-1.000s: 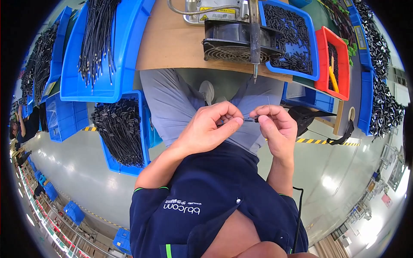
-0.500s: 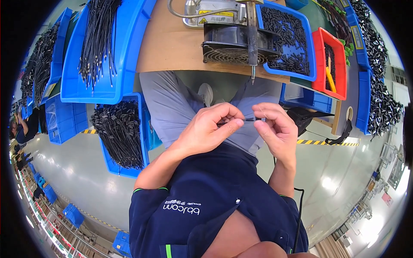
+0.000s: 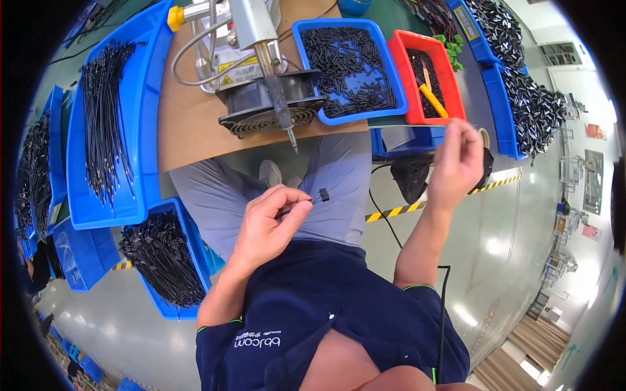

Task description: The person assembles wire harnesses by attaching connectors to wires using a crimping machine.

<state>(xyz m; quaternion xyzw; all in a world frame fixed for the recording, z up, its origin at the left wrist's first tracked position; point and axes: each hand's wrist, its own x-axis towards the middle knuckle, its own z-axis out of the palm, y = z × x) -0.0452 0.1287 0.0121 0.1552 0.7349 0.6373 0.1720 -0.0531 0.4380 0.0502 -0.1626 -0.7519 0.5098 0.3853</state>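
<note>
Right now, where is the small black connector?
In the head view, the small black connector is near the centre, just right of the left hand's fingertips, in front of the grey trousers.

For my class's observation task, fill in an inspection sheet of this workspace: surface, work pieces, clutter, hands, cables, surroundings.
Surface: tan board; black fan near its front edge, metal-tipped tool reaching past that edge.
Work pieces: thin wires ending in a small black connector-like piece.
Clutter: yellow-handled tool lying in the red bin among small dark parts.
Left hand: pinches the thin wires.
Right hand: near the red bin, fingers curled; whether it holds anything is unclear.
Cables: black cables bundled in the large blue bin.
Surroundings: striped tape on a pale floor.
</note>
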